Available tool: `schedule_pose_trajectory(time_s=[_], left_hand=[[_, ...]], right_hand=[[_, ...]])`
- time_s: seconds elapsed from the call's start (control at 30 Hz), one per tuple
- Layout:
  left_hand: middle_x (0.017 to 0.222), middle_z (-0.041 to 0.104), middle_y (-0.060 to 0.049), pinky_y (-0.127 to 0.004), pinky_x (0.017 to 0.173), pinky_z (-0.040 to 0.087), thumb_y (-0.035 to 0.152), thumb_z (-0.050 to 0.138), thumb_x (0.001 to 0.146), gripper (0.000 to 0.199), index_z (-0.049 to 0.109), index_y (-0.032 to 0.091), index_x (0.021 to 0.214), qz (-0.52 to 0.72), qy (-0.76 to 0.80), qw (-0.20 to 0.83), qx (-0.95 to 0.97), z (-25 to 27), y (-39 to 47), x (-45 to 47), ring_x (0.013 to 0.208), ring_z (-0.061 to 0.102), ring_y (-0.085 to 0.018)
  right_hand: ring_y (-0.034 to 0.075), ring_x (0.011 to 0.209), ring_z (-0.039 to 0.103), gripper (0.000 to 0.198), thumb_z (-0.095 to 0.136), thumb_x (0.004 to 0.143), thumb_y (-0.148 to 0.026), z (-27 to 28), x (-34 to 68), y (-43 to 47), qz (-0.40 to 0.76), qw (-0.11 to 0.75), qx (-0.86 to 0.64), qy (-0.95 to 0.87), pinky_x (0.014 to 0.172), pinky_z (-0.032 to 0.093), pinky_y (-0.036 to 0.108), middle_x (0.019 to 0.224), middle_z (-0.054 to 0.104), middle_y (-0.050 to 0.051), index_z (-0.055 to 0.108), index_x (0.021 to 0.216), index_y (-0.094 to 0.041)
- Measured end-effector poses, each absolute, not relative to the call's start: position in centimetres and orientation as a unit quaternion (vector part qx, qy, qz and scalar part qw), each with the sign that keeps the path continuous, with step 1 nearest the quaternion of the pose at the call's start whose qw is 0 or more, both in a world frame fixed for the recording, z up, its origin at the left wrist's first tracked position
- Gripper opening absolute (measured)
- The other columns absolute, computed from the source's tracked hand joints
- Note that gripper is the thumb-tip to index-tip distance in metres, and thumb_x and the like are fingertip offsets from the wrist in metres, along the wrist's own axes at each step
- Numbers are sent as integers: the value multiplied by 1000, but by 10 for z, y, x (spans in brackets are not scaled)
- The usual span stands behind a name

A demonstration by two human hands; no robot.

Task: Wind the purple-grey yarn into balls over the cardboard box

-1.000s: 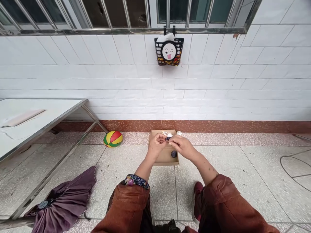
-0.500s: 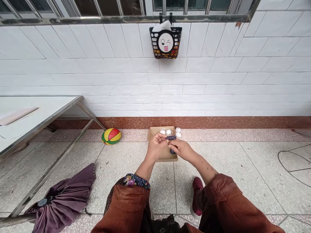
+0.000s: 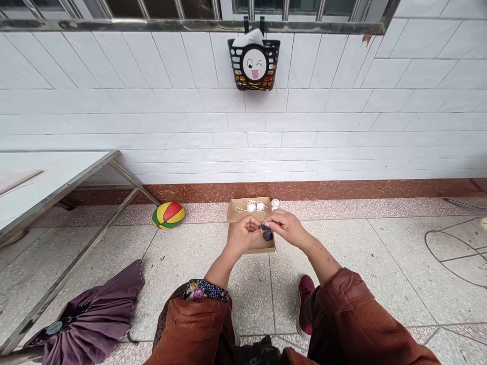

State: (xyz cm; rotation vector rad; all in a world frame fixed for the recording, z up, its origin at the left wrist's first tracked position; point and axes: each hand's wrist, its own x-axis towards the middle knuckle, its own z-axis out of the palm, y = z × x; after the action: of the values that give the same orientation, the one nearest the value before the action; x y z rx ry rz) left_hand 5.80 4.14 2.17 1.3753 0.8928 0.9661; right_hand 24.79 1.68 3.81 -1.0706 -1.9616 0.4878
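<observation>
My left hand (image 3: pixel 242 235) is closed in a pinch on a small bundle of dark purple-grey yarn (image 3: pixel 263 227). Coming in from the other side, my right hand (image 3: pixel 286 227) has its thumb and fingers pressed together on the same yarn, partly covering it. A dark ball of yarn (image 3: pixel 268 235) shows just under the fingers; whether it hangs or lies in the box I cannot tell. Below both hands lies an open cardboard box (image 3: pixel 261 250) on the floor. White yarn balls (image 3: pixel 251 206) with loose strands sit in its far part.
More white balls (image 3: pixel 275 203) lie right of the box. To the left are a striped ball (image 3: pixel 168 215), a folded purple umbrella (image 3: pixel 95 319) and a metal-framed table (image 3: pixel 76 167). A black basket (image 3: pixel 254 63) hangs from the window bars; looped wire (image 3: pixel 433 253) lies at right.
My right hand has moved up from below the yarn bundle to its top. The bundle sits lower and is more covered by my fingers. The view has shifted slightly.
</observation>
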Motion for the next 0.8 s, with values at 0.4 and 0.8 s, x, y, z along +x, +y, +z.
schedule_pose_trajectory(time_s=[0.4, 0.8], left_hand=[[71, 62, 3, -23, 68, 46, 23, 84, 60, 29, 61, 17, 77, 501, 365, 628, 470, 23, 40, 51, 66, 57, -9], [68, 62, 2, -23, 61, 40, 19, 79, 63, 20, 61, 17, 73, 403, 363, 612, 576, 23, 33, 47, 60, 53, -9]], right_hand=[[17, 79, 62, 15, 56, 95, -25, 9, 226, 13, 262, 353, -457, -773, 73, 47, 28, 84, 67, 3, 69, 88, -21], [19, 79, 60, 20, 59, 95, -33, 31, 237, 22, 241, 444, -472, -722, 73, 46, 30, 81, 66, 4, 72, 84, -22]])
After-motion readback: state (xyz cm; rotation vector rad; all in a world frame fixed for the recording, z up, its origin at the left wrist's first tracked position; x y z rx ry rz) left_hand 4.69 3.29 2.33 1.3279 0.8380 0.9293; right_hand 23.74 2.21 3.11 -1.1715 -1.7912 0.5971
